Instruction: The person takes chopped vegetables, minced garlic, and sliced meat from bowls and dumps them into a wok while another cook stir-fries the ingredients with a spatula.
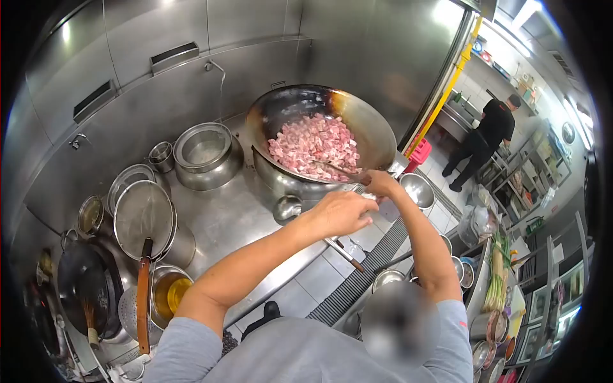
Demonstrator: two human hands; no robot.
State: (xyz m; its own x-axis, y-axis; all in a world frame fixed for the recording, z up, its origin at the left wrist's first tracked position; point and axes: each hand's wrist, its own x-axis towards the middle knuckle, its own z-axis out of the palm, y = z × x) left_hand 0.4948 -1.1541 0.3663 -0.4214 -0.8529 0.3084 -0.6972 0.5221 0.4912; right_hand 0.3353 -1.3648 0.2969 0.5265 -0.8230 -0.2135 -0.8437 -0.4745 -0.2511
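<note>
A large wok [383, 140] holds a heap of pinkish diced raw meat [316, 145]. My right hand [381, 184] is closed on the handle of a metal wok spatula [341, 169], whose working end is in the meat at the near rim. Close beside it, my left hand [341, 214] has curled fingers near a small white thing [369, 196]; what it grips I cannot make out. Below my left hand, a ladle [287, 208] lies on the steel counter, its handle reaching past the front edge.
Left on the counter are a lidded pot [207, 156], a mesh strainer [143, 214] and a container of yellow oil [175, 293]. A metal bowl [417, 190] stands right of the wok. Another person [482, 137] stands farther back. A floor drain grate [367, 268] runs below.
</note>
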